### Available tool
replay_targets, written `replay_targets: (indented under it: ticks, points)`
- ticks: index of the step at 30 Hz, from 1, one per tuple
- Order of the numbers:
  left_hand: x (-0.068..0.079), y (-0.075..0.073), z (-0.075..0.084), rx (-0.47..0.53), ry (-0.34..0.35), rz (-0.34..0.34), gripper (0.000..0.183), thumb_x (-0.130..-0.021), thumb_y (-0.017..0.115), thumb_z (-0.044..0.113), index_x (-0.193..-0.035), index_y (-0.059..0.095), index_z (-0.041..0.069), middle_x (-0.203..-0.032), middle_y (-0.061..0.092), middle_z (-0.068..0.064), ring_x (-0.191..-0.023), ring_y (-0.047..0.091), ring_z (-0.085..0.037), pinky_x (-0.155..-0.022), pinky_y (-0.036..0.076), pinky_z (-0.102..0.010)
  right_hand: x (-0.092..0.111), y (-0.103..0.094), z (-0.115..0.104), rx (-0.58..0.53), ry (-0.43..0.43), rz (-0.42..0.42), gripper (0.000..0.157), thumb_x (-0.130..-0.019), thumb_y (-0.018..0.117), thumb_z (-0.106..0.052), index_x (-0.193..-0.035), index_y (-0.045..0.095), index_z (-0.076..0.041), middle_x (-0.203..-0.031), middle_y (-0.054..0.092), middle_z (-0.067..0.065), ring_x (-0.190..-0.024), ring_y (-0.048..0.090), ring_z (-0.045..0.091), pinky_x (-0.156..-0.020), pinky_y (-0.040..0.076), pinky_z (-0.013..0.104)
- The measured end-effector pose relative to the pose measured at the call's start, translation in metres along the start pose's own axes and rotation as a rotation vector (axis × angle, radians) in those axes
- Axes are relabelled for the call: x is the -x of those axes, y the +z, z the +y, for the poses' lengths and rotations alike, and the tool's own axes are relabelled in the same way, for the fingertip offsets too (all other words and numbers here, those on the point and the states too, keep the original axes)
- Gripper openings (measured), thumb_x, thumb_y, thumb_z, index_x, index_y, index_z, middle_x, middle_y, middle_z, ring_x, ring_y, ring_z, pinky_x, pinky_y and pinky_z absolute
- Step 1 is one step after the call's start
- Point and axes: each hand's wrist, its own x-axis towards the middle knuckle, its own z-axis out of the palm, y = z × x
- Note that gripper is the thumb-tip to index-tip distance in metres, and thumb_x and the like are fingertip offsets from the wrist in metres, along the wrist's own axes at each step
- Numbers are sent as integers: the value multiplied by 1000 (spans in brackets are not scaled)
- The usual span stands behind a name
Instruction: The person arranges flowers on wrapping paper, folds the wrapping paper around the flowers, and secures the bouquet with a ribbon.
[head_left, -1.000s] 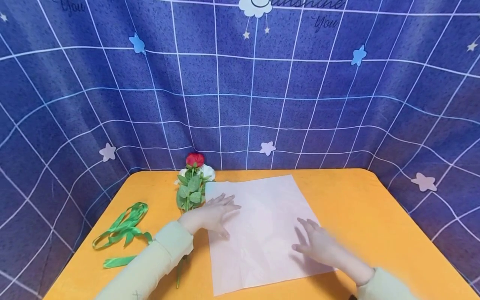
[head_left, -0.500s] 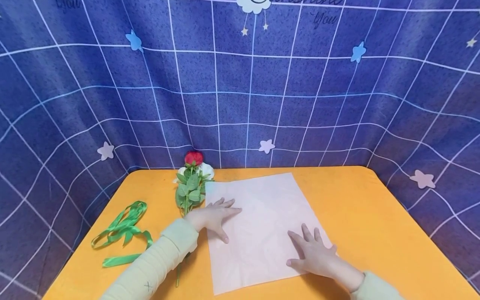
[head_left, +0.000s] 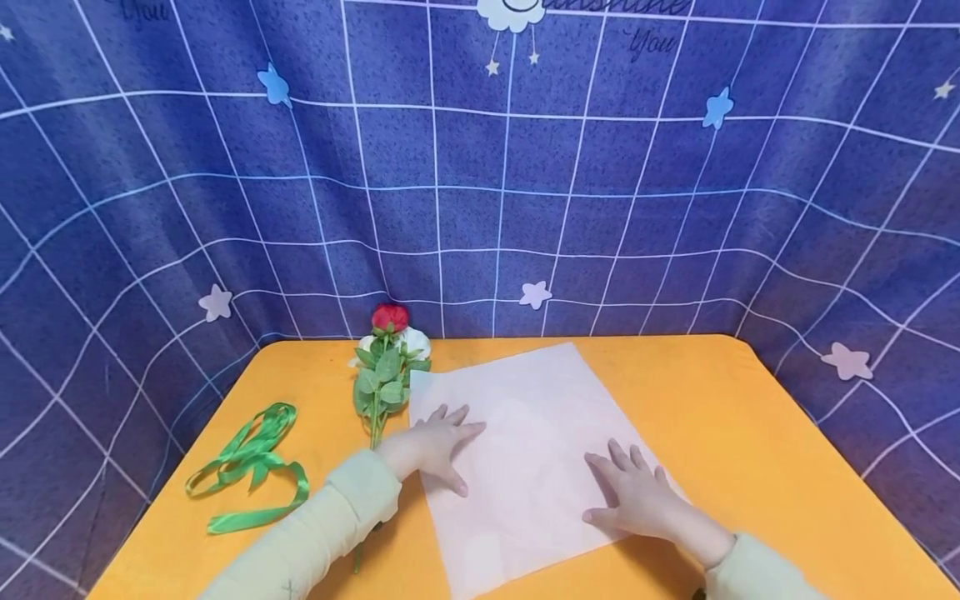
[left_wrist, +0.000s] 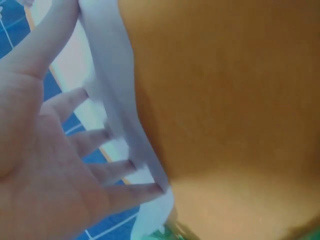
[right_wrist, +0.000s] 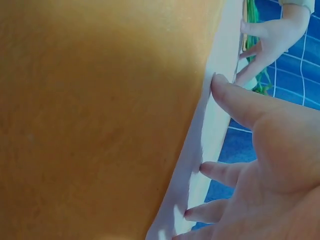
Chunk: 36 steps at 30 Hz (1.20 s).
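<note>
A sheet of pale pinkish-white paper (head_left: 525, 467) lies flat on the orange table, slightly turned. On its left part rests my left hand (head_left: 438, 448), fingers spread and fairly straight; in the left wrist view the fingertips (left_wrist: 159, 189) touch the paper near its edge. My right hand (head_left: 637, 497) presses the lower right part of the sheet with spread fingers. The right wrist view shows its thumb and fingertips (right_wrist: 204, 167) on the paper. Artificial flowers, a red rose (head_left: 390, 317) and white blooms (head_left: 414, 343) with green leaves, lie left of the sheet, their stems partly behind the left arm.
A loose length of green ribbon (head_left: 247, 454) lies curled on the left of the orange table (head_left: 735, 417). A dark blue curtain (head_left: 480, 217) with a white grid and stars hangs behind the table and along both sides.
The right hand has come down onto the paper. The sheet has turned slightly, its near edge shifting right and its far right corner left; the left hand has moved slightly toward me.
</note>
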Motion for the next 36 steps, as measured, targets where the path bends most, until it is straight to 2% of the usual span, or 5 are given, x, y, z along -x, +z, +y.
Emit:
replay_targets:
  ticks: [11, 27, 32, 36]
  points:
    - [13, 4, 18, 20, -86, 32, 105, -60, 80, 57, -147, 34, 20, -155, 18, -19, -136, 15, -53, -98, 25, -72, -5, 2, 0, -12, 28, 29, 91, -75, 69, -58, -142, 39, -5, -144, 18, 40, -131, 14, 61, -99, 18, 73]
    - [18, 16, 28, -72, -137, 70, 107, -59, 72, 70, -147, 35, 21, -153, 23, -21, -134, 21, -54, -94, 34, -69, -15, 0, 12, 2, -5, 12, 93, -70, 76, -54, -140, 41, -3, -145, 20, 39, -131, 15, 61, -98, 17, 74]
    - [20, 20, 27, -85, -128, 85, 108, -59, 69, 74, -147, 34, 22, -152, 23, -22, -133, 23, -55, -95, 33, -68, -14, -2, 13, 15, -17, 27, 91, -69, 77, -52, -139, 43, -4, -146, 23, 36, -132, 17, 58, -99, 18, 74]
    - [21, 16, 21, -64, -100, 104, 108, -60, 68, 74, -147, 34, 21, -153, 22, -20, -132, 26, -52, -97, 30, -69, -10, -3, 8, 34, -24, 70, 92, -70, 75, -56, -139, 43, -3, -146, 24, 35, -131, 19, 59, -96, 21, 75]
